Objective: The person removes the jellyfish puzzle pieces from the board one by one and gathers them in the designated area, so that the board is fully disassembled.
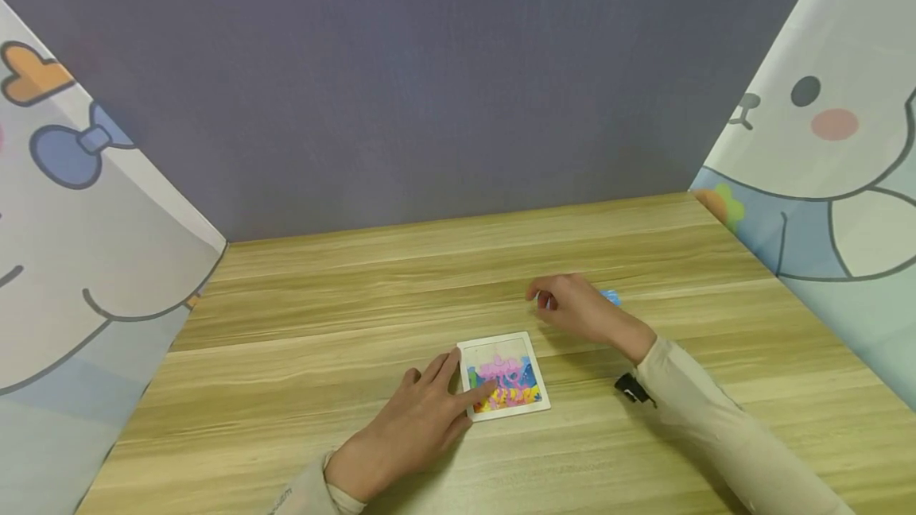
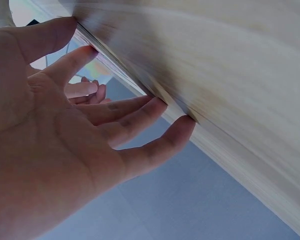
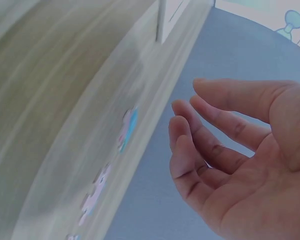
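A square jigsaw puzzle in a white frame (image 1: 545, 392) lies on the table, its picture pink, blue and yellow, with a pale bare area along the top. My left hand (image 1: 411, 424) spreads over its left side. The index finger rests on the picture, while the thumb and other fingers lie at the frame's edge and on the wood. To the upper right of the frame, my right hand (image 1: 583, 310) hovers above the table with loosely bent fingers and nothing between them. Beyond it lie loose puzzle pieces, one blue and pink (image 3: 129, 131) and another pink (image 3: 94, 196).
A blue puzzle piece (image 1: 611, 297) shows partly behind the right wrist. Near the right sleeve is a small black object (image 1: 631, 388). A grey wall (image 1: 444, 86) stands behind the wooden table, with cartoon-printed panels (image 1: 844, 205) at both sides.
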### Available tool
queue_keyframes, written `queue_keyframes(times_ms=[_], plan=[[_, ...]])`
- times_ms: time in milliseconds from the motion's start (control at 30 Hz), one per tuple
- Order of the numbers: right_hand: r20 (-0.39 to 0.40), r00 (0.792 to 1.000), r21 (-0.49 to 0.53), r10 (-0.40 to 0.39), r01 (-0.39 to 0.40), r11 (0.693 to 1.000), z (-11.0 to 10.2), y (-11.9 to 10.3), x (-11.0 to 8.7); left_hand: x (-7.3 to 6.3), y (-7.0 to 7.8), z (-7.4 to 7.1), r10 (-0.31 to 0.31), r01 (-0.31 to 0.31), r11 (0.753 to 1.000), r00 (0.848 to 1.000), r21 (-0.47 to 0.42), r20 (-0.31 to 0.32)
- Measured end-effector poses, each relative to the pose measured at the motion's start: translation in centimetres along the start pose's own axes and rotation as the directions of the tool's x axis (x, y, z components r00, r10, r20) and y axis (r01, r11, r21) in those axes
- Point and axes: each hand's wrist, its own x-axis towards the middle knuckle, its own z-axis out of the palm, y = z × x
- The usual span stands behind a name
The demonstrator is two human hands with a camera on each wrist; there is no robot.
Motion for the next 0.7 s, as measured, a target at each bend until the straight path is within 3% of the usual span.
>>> queue_keyframes(times_ms=[333,700], plan=[[-0.010,0.998,-0.018,-0.058,0.058,0.998,1.2,-1.2,-0.1,-0.1,-0.1,0.0,-0.001,0.001,1.000,1.000,0.016,0.006],[0.052,0.994,-0.045,-0.099,0.102,0.994,3.0,-2.3,-1.0,-0.2,-0.1,-0.1,-0.002,0.002,1.000,1.000,0.004,0.016]])
